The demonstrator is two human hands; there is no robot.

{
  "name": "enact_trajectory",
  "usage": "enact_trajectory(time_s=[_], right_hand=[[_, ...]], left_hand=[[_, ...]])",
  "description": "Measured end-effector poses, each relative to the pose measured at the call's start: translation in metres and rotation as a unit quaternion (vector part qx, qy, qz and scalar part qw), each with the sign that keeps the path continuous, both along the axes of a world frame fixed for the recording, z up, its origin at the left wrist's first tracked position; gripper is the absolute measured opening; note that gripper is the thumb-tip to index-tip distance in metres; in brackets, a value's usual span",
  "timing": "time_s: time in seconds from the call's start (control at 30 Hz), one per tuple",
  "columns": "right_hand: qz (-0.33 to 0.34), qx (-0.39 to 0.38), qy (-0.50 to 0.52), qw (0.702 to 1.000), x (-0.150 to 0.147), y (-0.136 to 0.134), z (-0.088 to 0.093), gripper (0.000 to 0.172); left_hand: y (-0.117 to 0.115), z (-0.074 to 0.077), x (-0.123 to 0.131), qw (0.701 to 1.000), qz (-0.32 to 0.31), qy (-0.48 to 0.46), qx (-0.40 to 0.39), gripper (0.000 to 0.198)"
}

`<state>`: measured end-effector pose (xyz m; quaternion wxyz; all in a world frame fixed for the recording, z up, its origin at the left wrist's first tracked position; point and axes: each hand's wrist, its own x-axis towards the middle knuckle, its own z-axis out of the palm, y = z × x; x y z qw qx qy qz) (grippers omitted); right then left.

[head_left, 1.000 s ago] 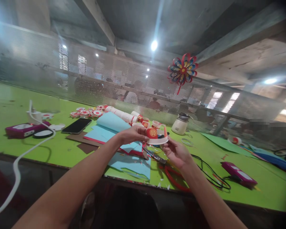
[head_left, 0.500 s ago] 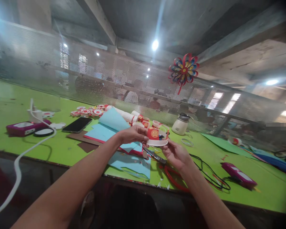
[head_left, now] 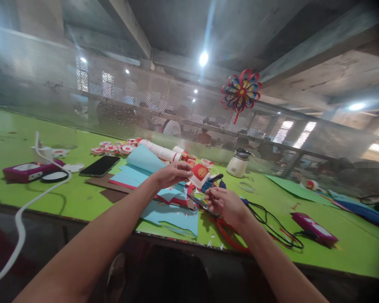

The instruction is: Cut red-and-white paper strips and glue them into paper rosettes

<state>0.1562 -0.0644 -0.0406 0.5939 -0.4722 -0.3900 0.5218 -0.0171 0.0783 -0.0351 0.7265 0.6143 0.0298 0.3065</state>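
Note:
My left hand (head_left: 173, 173) pinches a cut paper cup (head_left: 199, 174), red and white with a gold emblem, by its left side. The cup is tilted above the middle of the table. My right hand (head_left: 225, 205) is apart from it, lower and to the right, with its fingers curled together; what they hold, if anything, is hidden. Just behind those fingers shows a blue tool with a dark end (head_left: 212, 182), partly covered. Scissors with red handles (head_left: 229, 235) lie under my right hand, blades toward the blue paper (head_left: 173, 216).
Stacked paper cups (head_left: 159, 150) and red-white discs (head_left: 110, 149) lie at the back. A phone (head_left: 100, 166), a beige flask (head_left: 238, 163), purple boxes (head_left: 314, 229) and black cords (head_left: 278, 221) are on the green table. A mesh screen (head_left: 139, 109) stands behind, with a paper pinwheel (head_left: 242, 91) hanging there.
My right hand has let go of the cup and moved slightly down and left. The cup, now in my left hand alone, has tilted and shifted a little left.

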Motion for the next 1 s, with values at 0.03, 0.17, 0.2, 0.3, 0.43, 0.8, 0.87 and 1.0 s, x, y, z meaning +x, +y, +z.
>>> enact_trajectory(time_s=[0.03,0.17,0.2,0.3,0.43,0.8,0.87,1.0], right_hand=[[-0.004,0.007,-0.011,1.000,0.001,-0.001,0.000,0.011],[-0.047,0.048,-0.141,0.988,0.013,-0.013,-0.002,0.024],[-0.061,0.055,-0.223,0.971,0.018,-0.017,-0.003,0.026],[-0.074,0.076,-0.529,0.842,0.036,-0.033,-0.006,0.030],[0.024,0.060,-0.733,0.677,0.055,-0.055,-0.006,0.033],[0.120,-0.026,-0.759,0.640,0.048,-0.060,0.005,0.068],[0.107,-0.033,-0.745,0.657,0.049,-0.055,0.001,0.071],[0.073,-0.046,-0.739,0.668,0.046,-0.049,0.000,0.052]], left_hand=[[0.000,0.000,0.000,1.000,0.006,0.001,-0.008,0.020],[0.004,-0.002,0.001,0.999,0.020,0.001,-0.033,0.022],[0.006,-0.002,0.001,0.999,0.021,-0.005,-0.038,0.023],[0.008,-0.003,0.002,0.999,0.019,-0.021,-0.040,0.023],[0.006,-0.001,0.001,0.999,0.022,-0.014,-0.037,0.020],[0.005,0.004,0.002,0.994,0.104,0.006,-0.020,0.035],[0.004,0.006,0.000,0.994,0.107,0.012,-0.015,0.037],[0.001,0.007,-0.002,0.994,0.105,0.013,-0.004,0.036]])
